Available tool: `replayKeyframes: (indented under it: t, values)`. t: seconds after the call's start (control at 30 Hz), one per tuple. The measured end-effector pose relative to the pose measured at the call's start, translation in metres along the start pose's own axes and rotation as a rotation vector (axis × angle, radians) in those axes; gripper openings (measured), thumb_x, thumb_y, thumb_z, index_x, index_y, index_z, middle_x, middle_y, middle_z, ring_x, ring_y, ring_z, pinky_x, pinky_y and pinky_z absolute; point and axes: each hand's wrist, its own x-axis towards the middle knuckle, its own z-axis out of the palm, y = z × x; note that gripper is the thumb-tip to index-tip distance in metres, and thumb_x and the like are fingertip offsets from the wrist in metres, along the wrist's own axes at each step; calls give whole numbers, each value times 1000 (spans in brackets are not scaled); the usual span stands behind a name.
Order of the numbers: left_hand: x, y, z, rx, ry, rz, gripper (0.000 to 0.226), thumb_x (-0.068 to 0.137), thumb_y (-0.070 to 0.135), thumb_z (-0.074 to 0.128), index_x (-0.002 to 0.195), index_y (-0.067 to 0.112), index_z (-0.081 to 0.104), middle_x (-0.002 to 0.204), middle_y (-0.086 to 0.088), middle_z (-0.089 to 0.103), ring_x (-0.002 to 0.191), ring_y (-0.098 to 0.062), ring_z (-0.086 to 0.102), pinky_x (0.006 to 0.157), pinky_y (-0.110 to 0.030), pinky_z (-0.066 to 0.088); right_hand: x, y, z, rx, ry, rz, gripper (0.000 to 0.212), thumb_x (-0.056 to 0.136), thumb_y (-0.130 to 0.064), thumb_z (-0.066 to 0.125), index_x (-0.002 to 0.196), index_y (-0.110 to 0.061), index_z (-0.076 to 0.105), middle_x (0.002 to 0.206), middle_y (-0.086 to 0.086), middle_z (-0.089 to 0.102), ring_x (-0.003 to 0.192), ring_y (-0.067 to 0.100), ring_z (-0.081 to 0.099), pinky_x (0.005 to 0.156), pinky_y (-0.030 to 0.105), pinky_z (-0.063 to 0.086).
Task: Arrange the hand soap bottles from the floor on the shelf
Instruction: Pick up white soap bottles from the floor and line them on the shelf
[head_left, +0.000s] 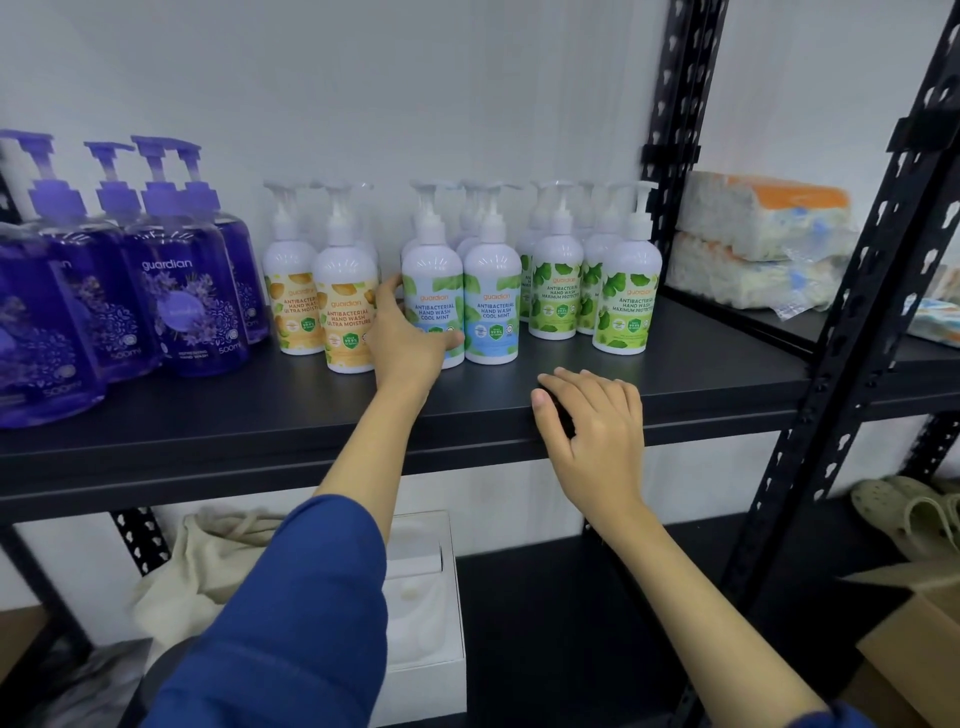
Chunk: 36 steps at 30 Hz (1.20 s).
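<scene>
Gripping a glossy rounded mint bottle (434, 291), left hand (402, 338); right hand (592, 421) flat, spread.

The left hand (402, 340) holds the front-left mint bottle (434, 296) low on the black shelf (260, 410), between orange bottles (345, 306) and green bottles (623, 291). The right hand (592, 426) rests on the shelf's front edge. Purple bottles (176, 291) stand far left.

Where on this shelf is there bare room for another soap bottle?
Bare shelf lies right of the green bottles, and along the front edge before the purple bottles. The back row is crowded.
</scene>
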Motion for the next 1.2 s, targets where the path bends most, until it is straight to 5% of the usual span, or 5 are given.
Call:
replayKeyframes:
  t: [0.77,0.9,1.2]
  values:
    - [2,0,1,48,-15,12,90,68,-4,79,142,16,33,136,-4,50,120,-19,50,98,-33,46,1,-2,-1,10,-16,15,36,94,-36,47,98,-12,73,100,2,71,99,22,62,89,34,39]
    - [-3,3,2,237,-18,59,64,75,6,76,130,7,43,127,-8,56,116,-23,54,85,-23,41,1,-4,-4,3,-38,19,37,93,-36,46,97,-12,73,100,2,72,99,21,62,90,32,37]
    - [-36,18,-19,776,-164,134,35,88,19,55,117,-1,51,115,-19,58,103,-34,56,77,-38,47,17,-17,-24,-136,-244,73,39,91,-37,42,97,-14,74,103,3,72,97,24,62,87,35,36]
